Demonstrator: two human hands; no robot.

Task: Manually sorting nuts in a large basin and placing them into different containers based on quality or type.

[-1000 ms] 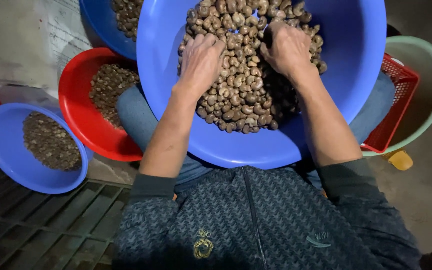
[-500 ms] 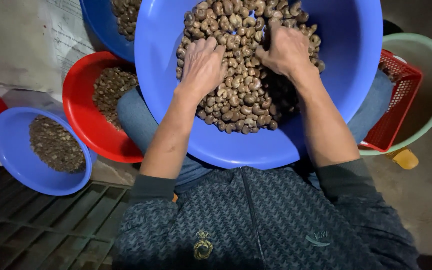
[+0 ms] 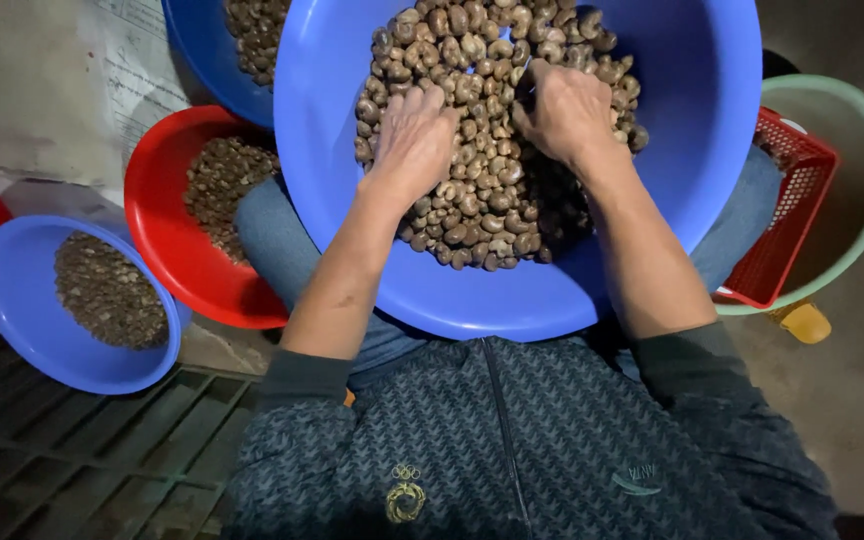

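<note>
- Your left hand (image 3: 414, 140) lies palm-down with fingers spread on the cashew nuts (image 3: 492, 215); your right hand (image 3: 562, 110) has its fingers curled into the heap (whether it pinches a nut, you cannot tell).
- Since a second ago, both hands have drawn slightly closer together, raking the pile.
- The nuts fill the big blue basin (image 3: 692, 190) on your lap.
- Beside it: a red bowl (image 3: 152, 230), a smaller blue bowl (image 3: 22, 310), a red basket (image 3: 792, 210), a metal grate floor (image 3: 82, 460).

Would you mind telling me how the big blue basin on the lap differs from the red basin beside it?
The big blue basin is larger than the red basin. The big blue basin's nuts look paler and bigger, the red basin's darker and finer. Both hands, left and right, rest in the blue one; none touch the red. Both are round plastic.
</note>
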